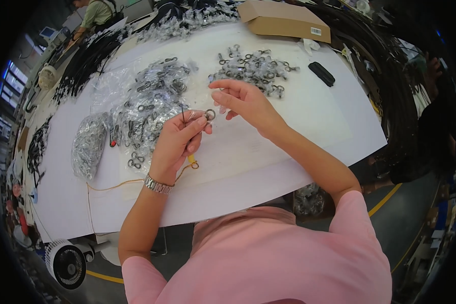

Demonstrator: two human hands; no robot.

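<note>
My left hand (180, 137) is closed, pinching a dark metal ring (210, 115) partly covered in clear plastic between thumb and fingers. A thin dark pointed blade (183, 114) rises from the same hand. Below it a yellow handle end (191, 158) shows, tied to an orange cord (121, 186). Just right of the ring is my right hand (245, 104), its fingers bent but apart, with no held thing that I can make out. Ahead of my left hand spreads a heap of plastic-wrapped metal hardware (154, 93). A smaller pile of metal hardware (256, 68) lies beyond my right hand.
A full clear plastic bag (89, 144) sits left on the white table (268, 172). A cardboard box (286, 23) stands at the back, with a black case (321, 74) nearer on the right. Dark straps (86, 66) hang along the left side. Another person (99, 12) works far left.
</note>
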